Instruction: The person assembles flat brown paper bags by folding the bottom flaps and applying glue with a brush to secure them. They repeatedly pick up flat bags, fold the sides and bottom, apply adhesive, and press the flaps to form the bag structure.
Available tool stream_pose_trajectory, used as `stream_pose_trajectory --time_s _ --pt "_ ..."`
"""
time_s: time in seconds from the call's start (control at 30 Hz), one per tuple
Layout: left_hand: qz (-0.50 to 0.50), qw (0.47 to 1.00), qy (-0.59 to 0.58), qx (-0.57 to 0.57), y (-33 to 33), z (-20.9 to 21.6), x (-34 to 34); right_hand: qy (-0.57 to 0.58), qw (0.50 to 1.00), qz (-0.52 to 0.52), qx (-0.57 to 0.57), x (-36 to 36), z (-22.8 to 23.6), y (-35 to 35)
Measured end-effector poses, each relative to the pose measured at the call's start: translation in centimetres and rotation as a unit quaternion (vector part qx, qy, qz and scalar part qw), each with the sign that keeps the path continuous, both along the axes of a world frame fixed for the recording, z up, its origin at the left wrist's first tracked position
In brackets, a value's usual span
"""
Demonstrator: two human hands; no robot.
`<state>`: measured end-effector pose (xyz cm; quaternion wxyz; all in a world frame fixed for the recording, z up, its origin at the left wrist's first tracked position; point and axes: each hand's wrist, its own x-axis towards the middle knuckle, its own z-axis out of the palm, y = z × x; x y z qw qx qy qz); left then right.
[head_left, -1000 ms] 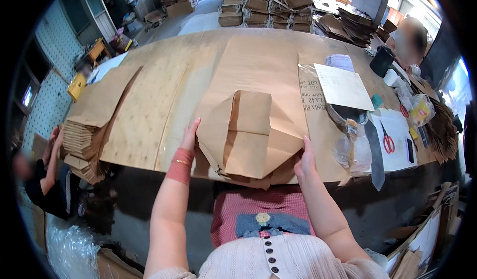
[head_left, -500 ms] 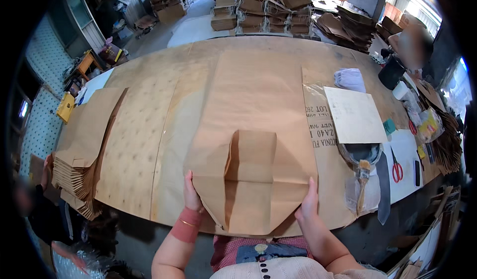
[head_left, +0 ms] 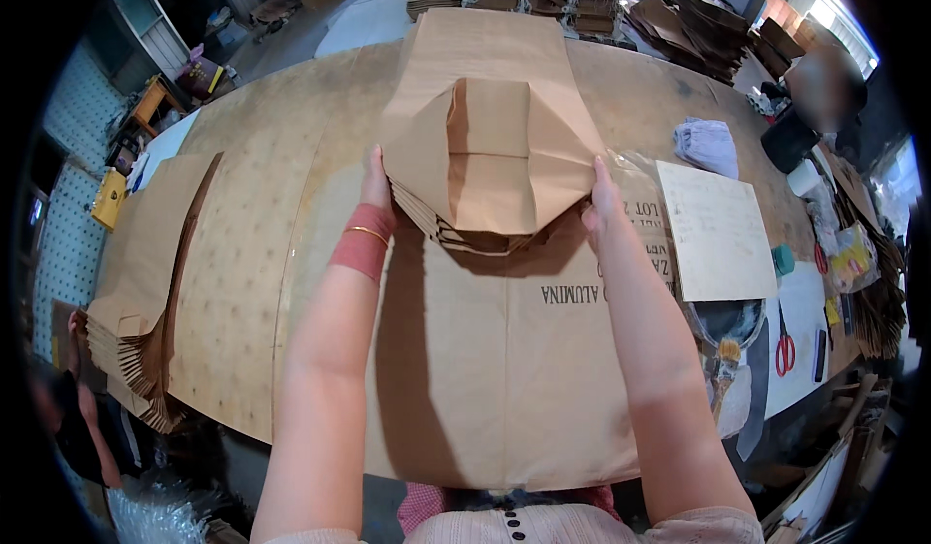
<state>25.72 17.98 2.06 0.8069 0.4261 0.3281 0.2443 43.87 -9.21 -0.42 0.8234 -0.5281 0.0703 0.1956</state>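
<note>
Shifted toward twelve o'clock since the earlier frame, the left hand (head_left: pixel 376 190) and right hand (head_left: pixel 603 200) have their fingers clamped on the nine- and three-o'clock edges of the brown paper stack (head_left: pixel 490 190), its folded end spread open between them over the surface (head_left: pixel 238 321). Each layer should be light, bendy, stiffer at creases and apt to slide, so gripping all layers at both sides seems soundest. Printed brown paper (head_left: pixel 562 379) lies toward six, a brush (head_left: pixel 726 354) toward four.
</note>
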Motion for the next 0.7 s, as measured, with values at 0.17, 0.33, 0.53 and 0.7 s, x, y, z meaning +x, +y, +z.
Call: stream_pose_trajectory --time_s 0.17,0.33,0.53,0.7 --pt "0.167 0.775 0.162 0.588 5.7 -2.0 -3.1 -0.413 0.847 -0.064 -0.33 -3.2 3.1 -2.5" --pt "-0.156 0.433 0.32 0.828 -0.9 5.4 -6.5 -0.652 0.566 0.184 -0.47 -6.4 5.3 -3.3" --pt "-0.108 0.506 0.159 0.841 1.4 3.7 -4.6 -0.678 0.611 0.183 -0.364 -2.5 4.4 -0.3" --pt "-0.176 0.523 0.102 0.828 2.6 5.3 -3.4 -0.621 0.673 0.213 -0.341 -2.1 5.6 -0.4"
